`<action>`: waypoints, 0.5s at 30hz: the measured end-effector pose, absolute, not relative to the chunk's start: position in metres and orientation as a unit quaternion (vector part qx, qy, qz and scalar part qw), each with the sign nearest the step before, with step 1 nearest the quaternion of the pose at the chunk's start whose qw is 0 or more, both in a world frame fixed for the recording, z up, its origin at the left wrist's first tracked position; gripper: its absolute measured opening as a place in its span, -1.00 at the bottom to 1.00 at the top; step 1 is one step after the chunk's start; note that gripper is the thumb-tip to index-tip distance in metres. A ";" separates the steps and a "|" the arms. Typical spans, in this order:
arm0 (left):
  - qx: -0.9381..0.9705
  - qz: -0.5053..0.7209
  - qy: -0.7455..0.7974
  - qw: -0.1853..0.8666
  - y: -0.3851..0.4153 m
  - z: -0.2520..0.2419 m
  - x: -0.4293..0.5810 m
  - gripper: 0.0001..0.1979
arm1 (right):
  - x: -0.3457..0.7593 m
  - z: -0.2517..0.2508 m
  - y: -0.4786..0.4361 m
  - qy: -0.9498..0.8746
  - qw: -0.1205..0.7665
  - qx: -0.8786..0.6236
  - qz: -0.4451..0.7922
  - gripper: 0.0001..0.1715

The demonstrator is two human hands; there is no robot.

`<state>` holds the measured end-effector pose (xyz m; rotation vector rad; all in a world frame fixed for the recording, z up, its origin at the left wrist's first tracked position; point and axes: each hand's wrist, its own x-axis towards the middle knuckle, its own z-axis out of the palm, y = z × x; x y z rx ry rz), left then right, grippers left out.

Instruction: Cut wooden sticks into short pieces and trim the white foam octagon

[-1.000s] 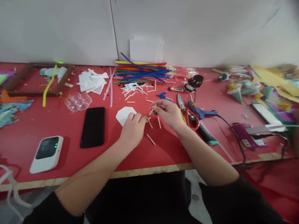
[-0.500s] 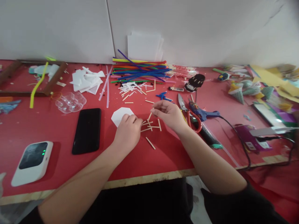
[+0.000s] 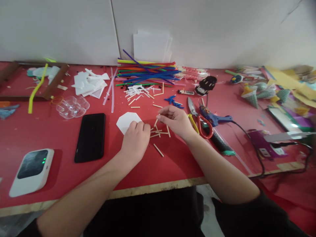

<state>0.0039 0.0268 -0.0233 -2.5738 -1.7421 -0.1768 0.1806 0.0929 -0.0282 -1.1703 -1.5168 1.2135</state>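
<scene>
My right hand (image 3: 175,122) is closed in a pinch on a short wooden stick (image 3: 156,122), which slants down from the fingertips. Beneath it, several pale sticks (image 3: 158,132) lie crossed in a small cluster on the red table. My left hand (image 3: 137,137) is closed at the left side of this cluster, and its fingers hide whatever they grip. Partly behind the left hand lies a white many-sided piece of paper (image 3: 125,121). A single loose stick (image 3: 158,150) rests on the table in front of the cluster.
Behind the hands lie colourful pipe cleaners (image 3: 148,74) and white cut strips (image 3: 137,90). Scissors with red handles (image 3: 206,126) and a blue glue gun (image 3: 217,119) with a cord are at right. A black phone (image 3: 90,138) and white device (image 3: 32,172) are at left.
The view has shifted slightly, so most things appear a little further left and up. Both hands keep nearly the same pose, and the right hand still pinches the stick over the cluster.
</scene>
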 end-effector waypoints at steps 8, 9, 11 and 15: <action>-0.819 -0.060 -0.570 0.037 0.024 -0.026 0.002 -0.83 | 0.180 -0.030 0.094 -0.601 0.422 -0.467 0.492 -0.65; -0.819 -0.068 -0.569 0.037 0.024 -0.028 0.000 -0.84 | 0.180 -0.030 0.094 -0.595 0.426 -0.465 0.498 -0.65; -0.816 -0.106 -0.567 0.027 0.025 -0.031 -0.004 -0.84 | 0.180 -0.030 0.093 -0.580 0.442 -0.462 0.505 -0.65; -0.766 -0.312 -0.556 -0.087 0.031 -0.030 -0.012 -0.86 | 0.179 -0.028 0.091 -0.535 0.484 -0.439 0.535 -0.64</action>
